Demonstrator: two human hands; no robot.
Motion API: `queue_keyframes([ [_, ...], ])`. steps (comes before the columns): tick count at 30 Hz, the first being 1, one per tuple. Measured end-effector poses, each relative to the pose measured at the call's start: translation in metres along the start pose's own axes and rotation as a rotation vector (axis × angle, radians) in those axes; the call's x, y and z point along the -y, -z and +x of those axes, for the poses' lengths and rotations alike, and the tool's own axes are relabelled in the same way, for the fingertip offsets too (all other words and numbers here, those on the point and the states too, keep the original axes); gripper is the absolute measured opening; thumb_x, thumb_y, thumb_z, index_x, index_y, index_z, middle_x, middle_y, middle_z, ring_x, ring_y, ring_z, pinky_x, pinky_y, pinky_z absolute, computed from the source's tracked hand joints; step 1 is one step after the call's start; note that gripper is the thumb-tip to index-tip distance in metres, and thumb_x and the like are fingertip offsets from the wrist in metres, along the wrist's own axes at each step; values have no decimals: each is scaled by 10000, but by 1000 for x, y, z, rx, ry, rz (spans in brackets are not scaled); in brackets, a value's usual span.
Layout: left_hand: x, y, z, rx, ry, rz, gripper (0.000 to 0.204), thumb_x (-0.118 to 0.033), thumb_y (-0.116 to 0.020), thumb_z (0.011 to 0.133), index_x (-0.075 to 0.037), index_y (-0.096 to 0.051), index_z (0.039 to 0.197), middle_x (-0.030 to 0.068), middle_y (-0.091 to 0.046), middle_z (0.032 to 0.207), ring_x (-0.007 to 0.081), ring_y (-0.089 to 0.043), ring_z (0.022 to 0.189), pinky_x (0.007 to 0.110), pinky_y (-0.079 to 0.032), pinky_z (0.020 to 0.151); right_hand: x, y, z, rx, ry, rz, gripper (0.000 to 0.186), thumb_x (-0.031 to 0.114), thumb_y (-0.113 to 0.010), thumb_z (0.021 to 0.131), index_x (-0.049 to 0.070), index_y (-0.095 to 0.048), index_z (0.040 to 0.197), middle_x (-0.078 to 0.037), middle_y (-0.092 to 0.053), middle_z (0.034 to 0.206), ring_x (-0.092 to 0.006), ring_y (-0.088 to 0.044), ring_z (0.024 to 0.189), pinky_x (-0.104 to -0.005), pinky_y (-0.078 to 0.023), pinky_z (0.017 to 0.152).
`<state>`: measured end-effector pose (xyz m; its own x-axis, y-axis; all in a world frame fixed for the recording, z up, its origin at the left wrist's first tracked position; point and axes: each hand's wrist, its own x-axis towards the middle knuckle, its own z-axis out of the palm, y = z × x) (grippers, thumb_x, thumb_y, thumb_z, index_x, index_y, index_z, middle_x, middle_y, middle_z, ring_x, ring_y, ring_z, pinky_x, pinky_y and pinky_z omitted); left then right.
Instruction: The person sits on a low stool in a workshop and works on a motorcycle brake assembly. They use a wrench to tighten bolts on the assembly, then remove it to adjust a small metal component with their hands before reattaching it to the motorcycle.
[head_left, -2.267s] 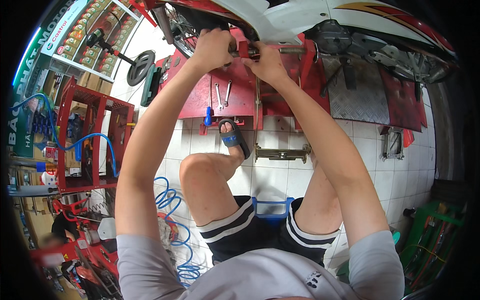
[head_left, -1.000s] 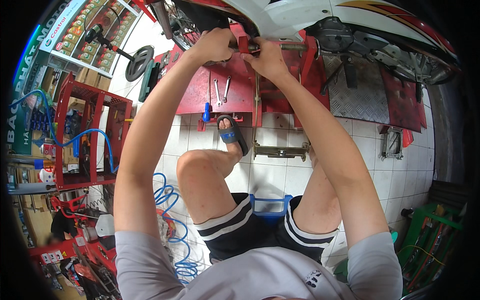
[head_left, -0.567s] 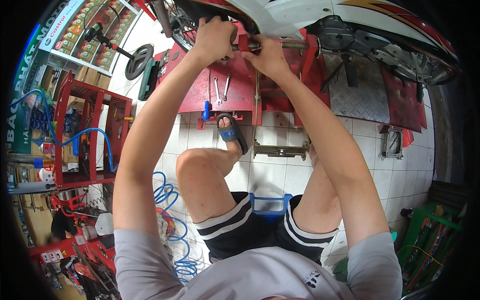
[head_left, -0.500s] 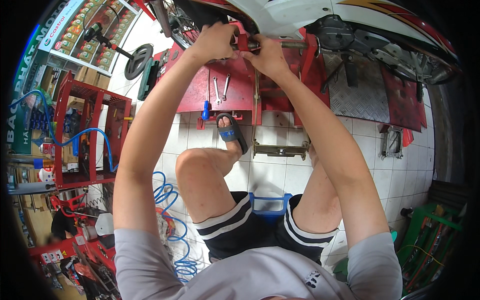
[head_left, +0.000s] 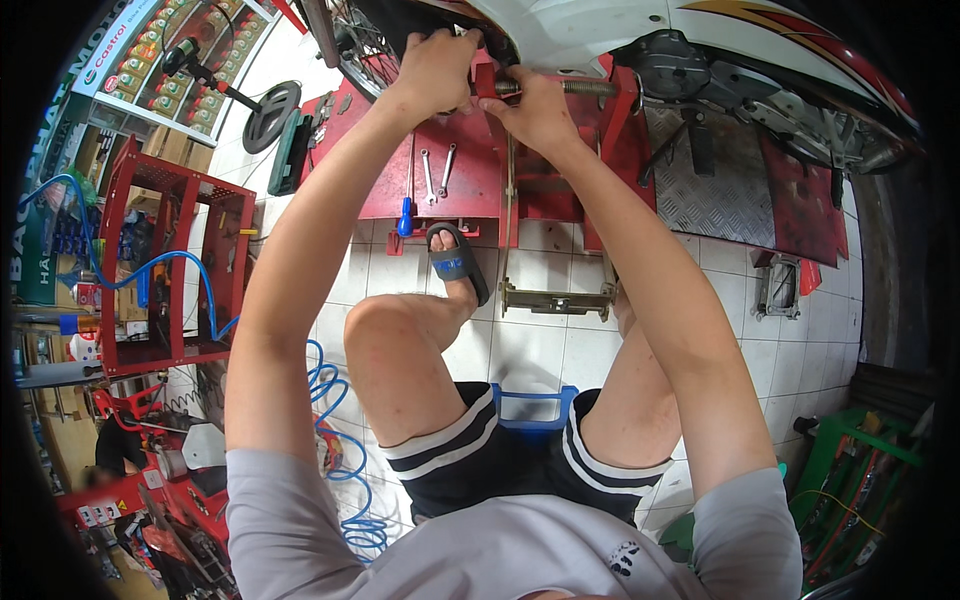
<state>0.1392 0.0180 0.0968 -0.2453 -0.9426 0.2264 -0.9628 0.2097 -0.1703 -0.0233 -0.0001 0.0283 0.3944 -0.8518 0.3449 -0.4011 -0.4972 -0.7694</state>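
Note:
At the far edge of the red work stand point(head_left: 380, 180), both hands are beside a red clamp with a threaded rod point(head_left: 590, 88). My right hand point(head_left: 532, 112) closes around the clamp's left end, thumb against its upright red jaw point(head_left: 485, 85). Just left of that jaw, my left hand point(head_left: 437, 75) is bent inward by the motorcycle's wheel point(head_left: 365, 75). Its fingertips are partly hidden, and what they hold, if anything, does not show. Two wrenches point(head_left: 446, 172) and a blue-handled screwdriver point(head_left: 406, 215) lie on the stand nearer me.
The white motorcycle point(head_left: 590, 35) stands over the stand's far side. A metal bracket frame point(head_left: 560, 300) hangs at its front edge. To the left are a red rack point(head_left: 180, 350) and a coiled blue hose point(head_left: 350, 460); at right, a green tool rack point(head_left: 850, 490).
My left hand has shifted slightly farther away, its fingers bending over differently beside the clamp jaw. My right hand stays at the clamp. The whole view has moved a little.

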Motion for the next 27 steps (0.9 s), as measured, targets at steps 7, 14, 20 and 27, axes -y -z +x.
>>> queue_keyframes([
  [7,4,-6,-3,24,6,-192,873,-200,-864,522,7,-535,1303,210,-658,1093,330,-641,1008,423,-499,869,-1,-2,-1,-4,-7,34,469,246,-804,761,-40,-645,1098,-202,-706,991,-323,-694,922,-385,-536,837],
  [14,26,-24,-40,20,372,-1195,617,-323,-717,850,-10,-517,1343,122,-635,1222,225,-615,1091,356,-459,936,15,-2,-7,-151,148,-121,403,201,-828,708,-28,-686,1007,-190,-692,945,-345,-667,901,-412,-524,802],
  [20,19,-18,-48,-246,629,-1720,602,-438,-552,974,11,-481,1368,119,-614,1267,200,-562,1180,387,-375,1031,25,3,-10,-187,152,-178,410,138,-826,696,7,-666,1051,-154,-679,981,-352,-649,945,-450,-511,838],
  [27,17,-39,-58,-208,759,-1711,476,-400,-473,1006,-14,-524,1280,143,-582,1317,238,-544,1172,413,-394,977,14,2,1,-146,270,-58,488,185,-832,708,2,-652,1124,-213,-685,1094,-345,-676,1012,-414,-535,871],
])
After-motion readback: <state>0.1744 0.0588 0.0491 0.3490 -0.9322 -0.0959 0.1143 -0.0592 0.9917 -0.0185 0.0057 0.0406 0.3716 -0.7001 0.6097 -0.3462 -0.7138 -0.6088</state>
